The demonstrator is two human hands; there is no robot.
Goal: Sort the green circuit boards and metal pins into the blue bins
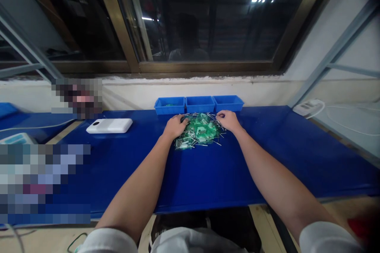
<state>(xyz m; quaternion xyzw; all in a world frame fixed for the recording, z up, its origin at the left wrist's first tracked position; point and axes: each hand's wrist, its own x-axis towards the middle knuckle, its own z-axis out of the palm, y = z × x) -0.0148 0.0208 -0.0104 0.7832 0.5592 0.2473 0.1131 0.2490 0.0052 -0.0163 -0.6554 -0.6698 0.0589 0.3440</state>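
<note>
A pile of green-tinted clear plastic bags [204, 128] mixed with thin metal pins [190, 137], which look like rivets or nails, lies on the blue table. At the pile's left edge is my left hand [174, 126], fingers curled in, with a small dark spot by the thumb; what it holds I cannot make out. My right hand [230, 120] is at the pile's upper right edge, thumb and fingers pinched together. Anything between those fingertips is too small to name. Three blue bins [200, 105] stand side by side behind the pile; the left one has something greenish inside.
A white oblong device [109, 125] lies on the table to the left. Pixelated areas cover the far left. A white power strip [307, 107] with a cable sits at the right, near a grey metal frame. Behind the bins are a wall ledge and a dark window [208, 19].
</note>
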